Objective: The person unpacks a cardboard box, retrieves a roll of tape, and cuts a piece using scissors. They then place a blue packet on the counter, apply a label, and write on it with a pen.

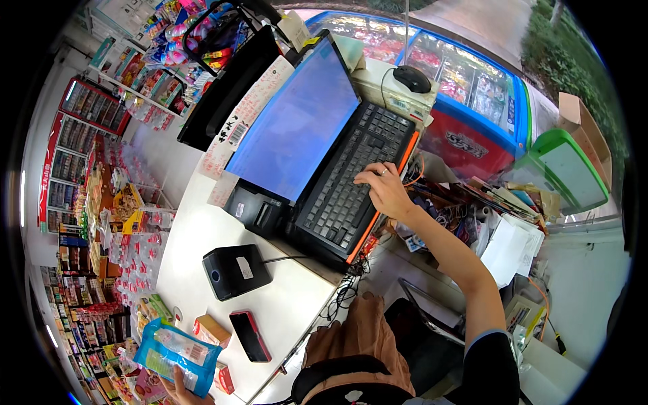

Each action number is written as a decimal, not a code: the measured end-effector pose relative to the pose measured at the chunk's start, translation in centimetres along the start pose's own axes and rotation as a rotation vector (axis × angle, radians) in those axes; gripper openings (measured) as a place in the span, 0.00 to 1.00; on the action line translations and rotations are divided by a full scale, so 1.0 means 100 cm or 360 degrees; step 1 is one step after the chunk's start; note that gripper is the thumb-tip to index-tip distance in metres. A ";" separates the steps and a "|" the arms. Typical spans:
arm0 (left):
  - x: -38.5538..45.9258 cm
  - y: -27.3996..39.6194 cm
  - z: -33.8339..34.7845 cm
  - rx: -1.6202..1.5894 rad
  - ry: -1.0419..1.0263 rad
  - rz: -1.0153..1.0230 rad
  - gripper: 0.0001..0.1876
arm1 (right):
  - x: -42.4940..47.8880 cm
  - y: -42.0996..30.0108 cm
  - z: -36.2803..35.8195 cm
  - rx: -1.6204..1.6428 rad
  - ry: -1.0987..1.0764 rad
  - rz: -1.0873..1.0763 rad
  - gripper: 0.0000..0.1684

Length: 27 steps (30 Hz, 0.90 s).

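At the lower left, my left hand (183, 391) holds a blue plastic packet (174, 352) with clear windows and a barcode, above the near end of the white counter (283, 304). My right hand (386, 191), with a ring on one finger, rests on the black keyboard (349, 177), its fingers bent over the keys and holding nothing. The keyboard lies along the orange-edged counter side. Behind it stands a tilted monitor (298, 121) with a lit blue screen. A black box-shaped scanner (235, 273) with a cable sits on the counter.
A red-edged phone (250, 335) and small cartons (211, 330) lie beside the packet. A black mouse (412, 79) sits beyond the keyboard. Cables (344, 298) dangle off the counter's edge. Stocked shelves (76, 172) stand left; a blue-framed chest freezer (455, 96) stands at upper right.
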<state>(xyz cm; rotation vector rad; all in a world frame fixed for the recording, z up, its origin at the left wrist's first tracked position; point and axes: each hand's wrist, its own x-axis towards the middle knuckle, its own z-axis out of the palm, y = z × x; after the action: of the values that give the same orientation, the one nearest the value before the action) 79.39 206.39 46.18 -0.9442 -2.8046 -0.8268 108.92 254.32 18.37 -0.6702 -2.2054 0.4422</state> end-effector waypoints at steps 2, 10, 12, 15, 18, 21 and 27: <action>-0.001 -0.010 -0.008 0.0195 -0.0004 0.0170 0.18 | 0.005 -0.006 0.001 -0.0031 0.0010 -0.0034 0.26; -0.013 -0.032 -0.016 -0.0826 0.0283 -0.0527 0.27 | 0.009 -0.013 0.013 -0.0076 -0.0039 -0.0051 0.22; -0.014 -0.044 -0.010 -0.1240 0.0481 -0.0655 0.28 | 0.009 -0.013 0.018 -0.0101 -0.0049 -0.0058 0.22; -0.010 -0.045 -0.010 -0.1300 0.0380 -0.0568 0.26 | 0.006 -0.009 0.010 -0.0201 -0.0061 -0.0068 0.20; -0.018 -0.028 -0.013 -0.1301 0.0510 -0.0647 0.25 | 0.011 -0.012 0.010 -0.0211 -0.0043 -0.0090 0.20; -0.026 -0.034 -0.018 -0.1350 0.0606 -0.0700 0.25 | 0.017 -0.017 0.015 -0.0217 -0.0100 -0.0116 0.21; -0.036 -0.058 -0.034 -0.1338 0.0668 -0.0725 0.27 | 0.017 -0.070 0.016 0.0170 0.0175 -0.0147 0.15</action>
<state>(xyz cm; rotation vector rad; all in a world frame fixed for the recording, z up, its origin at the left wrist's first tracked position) 78.58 198.81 45.54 -0.0854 -2.2881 -2.0595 104.51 249.61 21.91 -0.5211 -2.0835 0.4616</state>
